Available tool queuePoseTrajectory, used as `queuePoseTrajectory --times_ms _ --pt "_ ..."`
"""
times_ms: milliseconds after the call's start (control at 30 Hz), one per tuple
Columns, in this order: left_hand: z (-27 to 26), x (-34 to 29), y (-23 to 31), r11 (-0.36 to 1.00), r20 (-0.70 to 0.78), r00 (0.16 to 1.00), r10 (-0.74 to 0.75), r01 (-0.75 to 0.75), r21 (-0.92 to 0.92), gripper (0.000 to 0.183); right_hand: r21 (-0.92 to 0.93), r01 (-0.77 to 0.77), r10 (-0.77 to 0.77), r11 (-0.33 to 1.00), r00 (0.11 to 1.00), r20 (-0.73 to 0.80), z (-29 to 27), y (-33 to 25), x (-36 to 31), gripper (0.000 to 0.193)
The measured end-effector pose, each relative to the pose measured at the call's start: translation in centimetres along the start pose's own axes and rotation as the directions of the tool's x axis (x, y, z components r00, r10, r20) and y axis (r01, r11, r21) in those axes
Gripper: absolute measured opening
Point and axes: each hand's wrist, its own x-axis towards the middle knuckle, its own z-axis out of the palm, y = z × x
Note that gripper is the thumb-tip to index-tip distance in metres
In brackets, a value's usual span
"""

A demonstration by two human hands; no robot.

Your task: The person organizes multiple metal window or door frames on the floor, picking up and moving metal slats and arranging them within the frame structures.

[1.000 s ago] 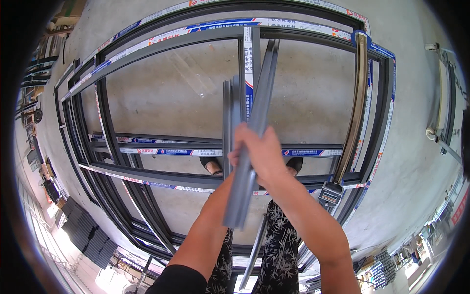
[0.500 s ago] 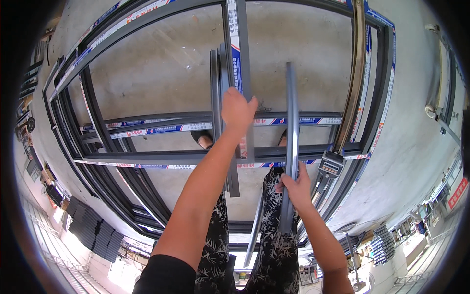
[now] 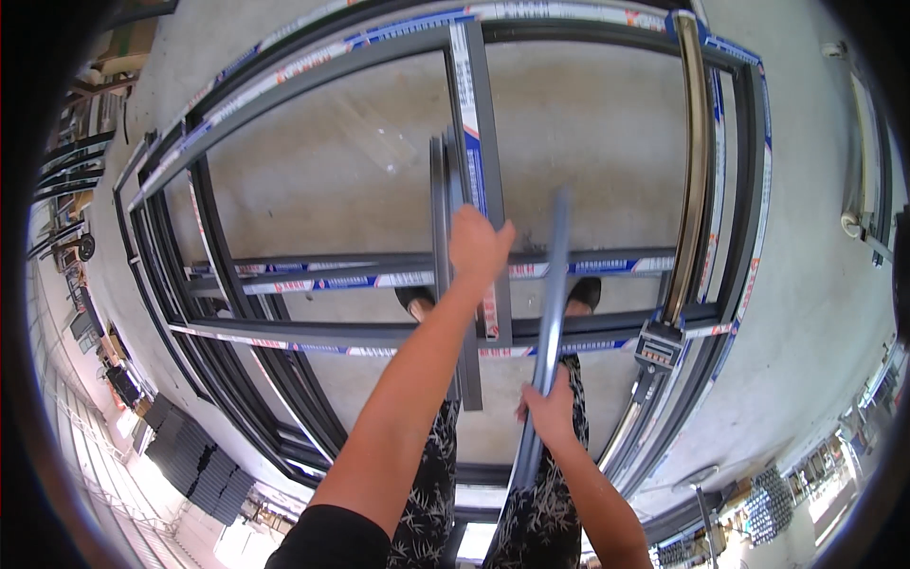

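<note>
My left hand (image 3: 481, 248) is closed over long dark grey metal strips (image 3: 441, 194), right against the upright middle bar (image 3: 490, 171) of a dark frame. Its fingertips are hidden; the thumb points up on the bar's right side. My right hand (image 3: 552, 408) grips a loose shiny grey metal strip (image 3: 550, 332) near its lower part. This strip stands slanted, its upper end reaching over the right opening of the frame, its lower end before my right leg. The frame (image 3: 379, 334) carries printed blue, white and red protective film along its bars.
A bronze-coloured bar (image 3: 690, 171) with a small digital readout box (image 3: 659, 347) lies along the frame's right side. More dark frames (image 3: 275, 408) are stacked below at left. My feet stand inside the frame on grey concrete floor (image 3: 597, 123). Dark stacked profiles (image 3: 194, 465) lie at lower left.
The loose strip in my right hand has swung, its lower end moving left and its top lower. My right hand has moved down and left. The view has shifted; my left hand stays at the middle bar.
</note>
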Motion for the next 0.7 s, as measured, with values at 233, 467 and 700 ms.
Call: queuePoseTrajectory --times_ms 233,467,700 --pt "-0.3 0.5 -0.7 1.0 0.02 1.0 -0.013 0.013 0.008 0.054 -0.001 0.026 -0.025 1.0 0.985 0.172 -2.9 -6.1 0.7 0.035" --pt "0.0 0.4 0.2 0.998 0.04 0.997 -0.061 0.061 0.011 0.046 0.018 0.173 -0.169 0.985 0.92 0.354 2.9 -15.2 3.7 0.032" --pt "0.2 0.2 -0.6 0.999 0.013 0.999 -0.039 0.039 0.02 0.053 0.201 0.084 -0.13 0.976 0.966 0.225 3.3 -19.1 1.8 0.03"
